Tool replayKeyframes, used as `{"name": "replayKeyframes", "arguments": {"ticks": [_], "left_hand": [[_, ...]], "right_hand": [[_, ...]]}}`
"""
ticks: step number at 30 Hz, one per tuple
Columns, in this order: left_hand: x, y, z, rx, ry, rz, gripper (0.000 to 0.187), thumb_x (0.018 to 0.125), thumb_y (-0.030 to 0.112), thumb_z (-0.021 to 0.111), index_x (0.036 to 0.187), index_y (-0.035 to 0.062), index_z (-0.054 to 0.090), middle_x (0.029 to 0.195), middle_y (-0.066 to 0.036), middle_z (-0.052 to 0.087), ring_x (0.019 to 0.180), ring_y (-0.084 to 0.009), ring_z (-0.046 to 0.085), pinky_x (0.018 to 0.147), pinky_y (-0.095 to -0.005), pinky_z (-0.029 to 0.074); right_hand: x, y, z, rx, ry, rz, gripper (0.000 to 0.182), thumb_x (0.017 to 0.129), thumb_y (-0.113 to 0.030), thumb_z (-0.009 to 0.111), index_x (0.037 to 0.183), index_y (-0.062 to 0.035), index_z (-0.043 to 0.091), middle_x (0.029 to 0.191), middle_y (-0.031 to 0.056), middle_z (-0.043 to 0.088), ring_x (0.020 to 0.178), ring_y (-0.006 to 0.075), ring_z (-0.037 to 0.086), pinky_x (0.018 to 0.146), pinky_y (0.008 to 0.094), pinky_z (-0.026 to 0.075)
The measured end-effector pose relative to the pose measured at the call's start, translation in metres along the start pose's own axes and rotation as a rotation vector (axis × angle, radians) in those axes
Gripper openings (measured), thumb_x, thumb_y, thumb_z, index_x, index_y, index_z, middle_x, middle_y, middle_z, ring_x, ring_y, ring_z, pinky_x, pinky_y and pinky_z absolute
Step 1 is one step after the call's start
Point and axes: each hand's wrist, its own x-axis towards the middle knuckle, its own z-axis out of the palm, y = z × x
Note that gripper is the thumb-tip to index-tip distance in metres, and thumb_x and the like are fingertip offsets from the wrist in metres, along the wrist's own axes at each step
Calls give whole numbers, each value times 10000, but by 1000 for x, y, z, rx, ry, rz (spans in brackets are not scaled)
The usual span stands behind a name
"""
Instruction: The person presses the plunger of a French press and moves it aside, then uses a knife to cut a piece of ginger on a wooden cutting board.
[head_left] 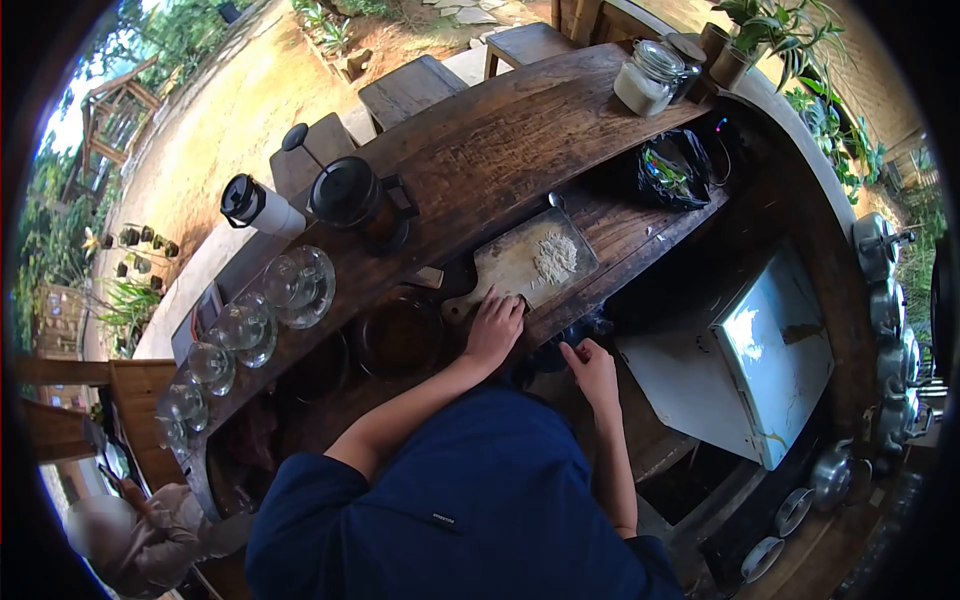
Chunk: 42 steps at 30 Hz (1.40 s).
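Wood is what the long, dark counter point(500, 150) is made of, and a pale wooden cutting board point(520, 265) is laid on its lower step. A little heap of chopped white bits point(555, 257) is seen on the middle of the board. The left hand point(495, 330) is laid flat on the near edge of the board, beside its handle, with the fingers stretched out and nothing held in it. The right hand point(592, 368) is kept lower, just off the counter edge, near a dark thing that is too hidden to be told; whether anything is gripped by it cannot be told.

A dark glass bowl point(400, 335) is set just left of the board. More clear glass bowls point(298, 285) are lined up along the counter's left end. A black-lidded jug point(355, 200) and a white bottle point(260, 208) are stood behind them. A glass jar point(645, 80) is placed at the far end, and a black bag point(675, 170) is kept below it. A metal sheet point(775, 350) is seen on the right.
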Motion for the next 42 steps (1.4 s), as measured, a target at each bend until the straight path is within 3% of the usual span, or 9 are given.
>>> {"name": "replayKeyframes", "arguments": {"ticks": [4, 7, 16, 18, 24, 27, 37, 39, 42], "left_hand": [[-1, -4, 4, -3, 32, 30, 332, 936, 171, 726, 1215, -8, 717, 1119, -99, 654, 1139, -247, 656, 1290, -486, 378], [-3, -5, 5, -28, 63, 36, 335, 938, 170, 730, 1221, -7, 719, 1115, -100, 652, 1130, -253, 658, 1302, -489, 368], [-4, -4, -1, -51, 50, 24, 329, 969, 180, 713, 1239, -8, 706, 1141, -109, 656, 1132, -279, 667, 1303, -486, 366], [-4, -2, -1, -78, 50, 1, 335, 953, 164, 735, 1244, -1, 713, 1143, -100, 658, 1130, -272, 677, 1290, -488, 387], [-6, -3, 1, -78, 53, -21, 327, 954, 168, 732, 1238, 10, 706, 1149, -102, 655, 1151, -280, 677, 1284, -470, 395], [-6, -6, 0, -66, 18, -14, 334, 955, 186, 718, 1239, 11, 699, 1163, -107, 655, 1169, -279, 672, 1300, -449, 371], [-6, -4, 1, -21, 13, 2, 376, 951, 197, 715, 1275, 7, 710, 1186, -93, 668, 1176, -237, 667, 1318, -433, 342], [-5, -3, 0, -24, 15, -3, 363, 952, 197, 715, 1262, 8, 712, 1178, -91, 671, 1169, -237, 668, 1316, -432, 346], [-3, -2, -1, -14, 25, -3, 337, 952, 195, 716, 1233, 9, 714, 1165, -88, 675, 1163, -236, 670, 1311, -431, 355]], "right_hand": [[4, 3, 5, 8, 6, -5, 434, 1004, -351, 802, 811, 0, 634, 648, 78, 693, 509, 115, 586, 509, 325, 423], [9, 3, 8, 5, -47, 77, 459, 998, -439, 769, 858, -11, 675, 701, 101, 740, 662, 240, 733, 669, 379, 538], [-2, 8, -3, -16, -24, 102, 480, 998, -457, 769, 843, -17, 656, 693, 83, 736, 629, 193, 700, 642, 359, 524], [0, 9, -7, 109, -62, 128, 442, 1008, -375, 797, 816, -8, 645, 665, 66, 707, 503, 101, 568, 500, 296, 422], [6, -3, -4, -19, 57, 103, 479, 995, -479, 770, 855, -28, 685, 700, 64, 749, 631, 184, 710, 645, 352, 524], [0, -4, 4, 11, 45, 54, 443, 1008, -404, 787, 827, -15, 673, 676, 57, 721, 515, 110, 589, 533, 308, 452], [-11, -9, 6, -71, 76, 63, 455, 999, -436, 787, 836, -26, 677, 679, 61, 725, 543, 131, 625, 573, 319, 473], [-12, -13, 3, -88, 22, 121, 479, 999, -485, 755, 858, -32, 691, 738, 83, 767, 723, 254, 767, 703, 380, 550], [-9, -8, 6, -114, 21, 129, 481, 1000, -490, 754, 858, -35, 691, 743, 81, 768, 735, 262, 771, 702, 384, 548]]}}
